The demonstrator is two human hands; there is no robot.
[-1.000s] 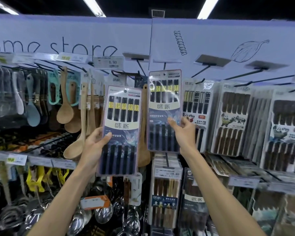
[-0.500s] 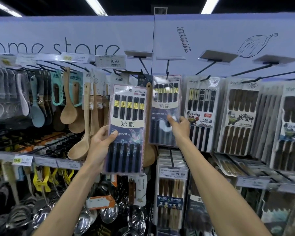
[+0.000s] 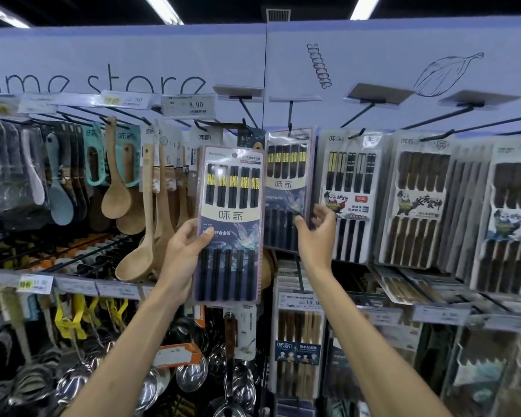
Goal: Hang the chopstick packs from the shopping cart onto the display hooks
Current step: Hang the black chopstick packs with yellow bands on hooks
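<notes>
My left hand (image 3: pixel 185 251) grips a pack of black chopsticks with gold bands (image 3: pixel 230 206), thumb across its front, holding it upright before the shelf. A second identical pack (image 3: pixel 288 179) hangs on a black display hook (image 3: pixel 290 115) just right of it. My right hand (image 3: pixel 316 233) is beside that hanging pack's lower right edge, fingers relaxed and spread, holding nothing; whether a fingertip touches the pack I cannot tell. The shopping cart is out of view.
Wooden spoons (image 3: pixel 139 224) and spatulas hang to the left. Other chopstick packs with panda labels (image 3: pixel 415 203) fill hooks to the right. More packs hang below behind a price tag (image 3: pixel 301 302). Steel ladles (image 3: pixel 190 377) hang at the bottom left.
The right hand slid its pack onto the hook and let go of it, then drew back with opened fingers. The left hand kept its pack and rose slightly.
</notes>
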